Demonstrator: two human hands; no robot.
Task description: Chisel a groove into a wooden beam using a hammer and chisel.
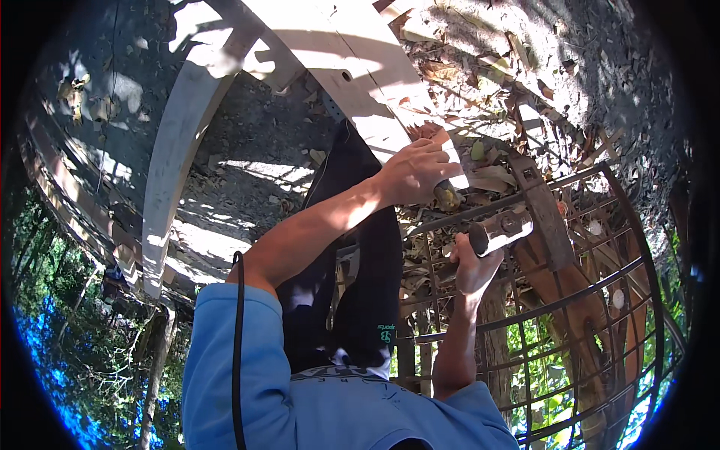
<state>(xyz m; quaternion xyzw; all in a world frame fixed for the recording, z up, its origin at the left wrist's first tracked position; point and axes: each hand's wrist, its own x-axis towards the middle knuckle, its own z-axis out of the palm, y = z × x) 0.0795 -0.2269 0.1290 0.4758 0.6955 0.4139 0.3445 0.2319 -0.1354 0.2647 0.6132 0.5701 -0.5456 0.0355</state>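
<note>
A pale wooden board (349, 64) with a small hole slopes down toward me. My left hand (416, 169) is at its lower end, fingers wrapped round a tool with a worn yellowish handle (448, 196), likely a chisel; its blade is hidden by my fingers and the reddish, splintered wood. Lower right of it, my right hand (469, 259) is closed on a metal-headed hammer (510, 225), held apart from the chisel's handle.
A long pale plank (176, 165) runs along the left. A metal grid frame (649, 285) with dark wooden pieces (547, 217) is at the right. Dry leaves and wood scraps cover the ground (577, 82) around the board, and trees show at the lower left.
</note>
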